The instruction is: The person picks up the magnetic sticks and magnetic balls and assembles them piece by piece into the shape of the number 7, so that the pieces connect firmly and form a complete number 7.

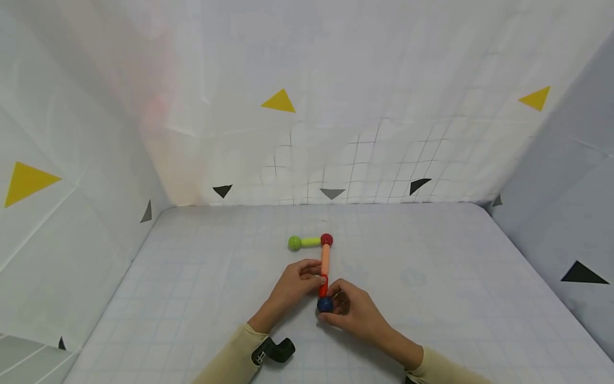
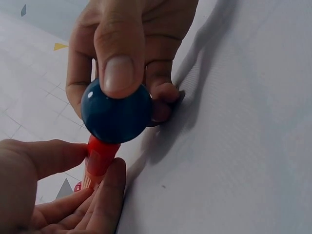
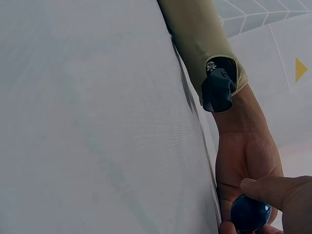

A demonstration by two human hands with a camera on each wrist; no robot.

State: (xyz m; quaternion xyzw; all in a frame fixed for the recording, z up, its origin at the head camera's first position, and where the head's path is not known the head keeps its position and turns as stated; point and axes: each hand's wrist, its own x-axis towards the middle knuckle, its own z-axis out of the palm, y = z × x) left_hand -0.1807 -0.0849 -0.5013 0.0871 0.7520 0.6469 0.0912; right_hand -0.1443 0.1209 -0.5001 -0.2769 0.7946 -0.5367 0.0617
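My left hand (image 1: 298,282) pinches a red stick (image 2: 101,157) between thumb and fingers, as the left wrist view shows. My right hand (image 1: 357,312) grips a dark blue ball (image 1: 325,304), its thumb lying over the ball in the left wrist view. The ball touches the near end of the red stick. Beyond that stick an orange stick (image 1: 325,260) runs in line, up to a dark red ball (image 1: 326,239). From this ball a yellow-green stick (image 1: 310,241) leads left to a green ball (image 1: 295,242). Fingers partly hide where the red and orange sticks meet.
A white, faintly gridded tabletop (image 1: 431,277) lies under the pieces. White sheets with yellow, black and grey triangles form the back wall (image 1: 384,80) and both sides. A dark wrist camera (image 1: 280,350) sticks out from the left sleeve (image 1: 235,354), close above the table.
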